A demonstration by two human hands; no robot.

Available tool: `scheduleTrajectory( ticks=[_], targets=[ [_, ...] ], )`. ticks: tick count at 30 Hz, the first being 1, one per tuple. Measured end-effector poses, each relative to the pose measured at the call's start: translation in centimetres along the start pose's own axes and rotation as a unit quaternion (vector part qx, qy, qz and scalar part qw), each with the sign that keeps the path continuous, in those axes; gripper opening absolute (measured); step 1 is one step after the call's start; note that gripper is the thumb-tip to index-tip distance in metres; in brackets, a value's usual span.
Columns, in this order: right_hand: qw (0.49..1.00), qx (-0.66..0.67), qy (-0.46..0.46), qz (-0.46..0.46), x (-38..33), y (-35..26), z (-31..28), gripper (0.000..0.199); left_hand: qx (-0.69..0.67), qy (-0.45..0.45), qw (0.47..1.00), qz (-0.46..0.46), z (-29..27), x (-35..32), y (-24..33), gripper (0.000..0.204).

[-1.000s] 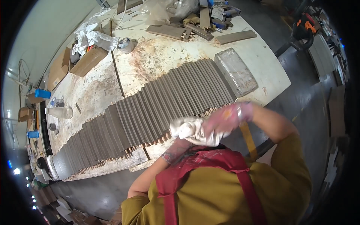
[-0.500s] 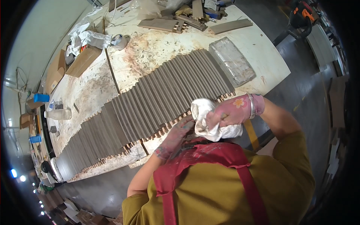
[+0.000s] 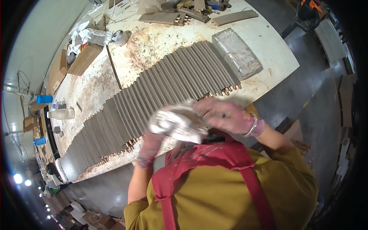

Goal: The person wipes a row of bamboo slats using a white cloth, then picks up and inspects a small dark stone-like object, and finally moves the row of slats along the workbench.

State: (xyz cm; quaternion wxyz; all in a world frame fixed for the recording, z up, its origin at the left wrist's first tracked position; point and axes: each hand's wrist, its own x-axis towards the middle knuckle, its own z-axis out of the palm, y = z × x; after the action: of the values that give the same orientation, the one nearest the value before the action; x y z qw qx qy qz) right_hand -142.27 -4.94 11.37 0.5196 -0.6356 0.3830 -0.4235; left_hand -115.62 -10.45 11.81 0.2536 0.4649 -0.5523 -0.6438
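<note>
Between your hands, over the near edge of the long row of grey-brown wooden boards (image 3: pixel 172 78), is a crumpled white fabric cloth (image 3: pixel 177 124). Your left hand, in a stained pink glove (image 3: pixel 150 143), meets its left end; the cloth and blur hide those fingers, so their grip cannot be told. Your right hand, in a pink patterned glove (image 3: pixel 227 118), bends its fingers over the cloth's right edge, too blurred to show whether they pinch. Expect the cloth to be light, limp and hard to break, folding wherever unsupported; gloves should grip it well. Take it by a thick gathered fold, keeping loose corners clear of the pale wooden pegs (image 3: pixel 226 91).
</note>
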Motion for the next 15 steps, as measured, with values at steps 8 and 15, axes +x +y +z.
scheduleTrajectory(
  ticks=[8, 15],
  targets=[
    [0.880, -0.217, 0.408, 0.108, -4.4, 5.8, -3.4, 0.048, 0.410, 0.408, 0.781, 0.236, -25.9, 5.8, 0.8, 0.019],
    [0.841, -0.194, 0.474, 0.175, -6.0, 9.6, -2.9, 0.053, 0.005, 0.399, 0.896, 0.193, -37.8, 14.5, -2.5, 0.052]
  ],
)
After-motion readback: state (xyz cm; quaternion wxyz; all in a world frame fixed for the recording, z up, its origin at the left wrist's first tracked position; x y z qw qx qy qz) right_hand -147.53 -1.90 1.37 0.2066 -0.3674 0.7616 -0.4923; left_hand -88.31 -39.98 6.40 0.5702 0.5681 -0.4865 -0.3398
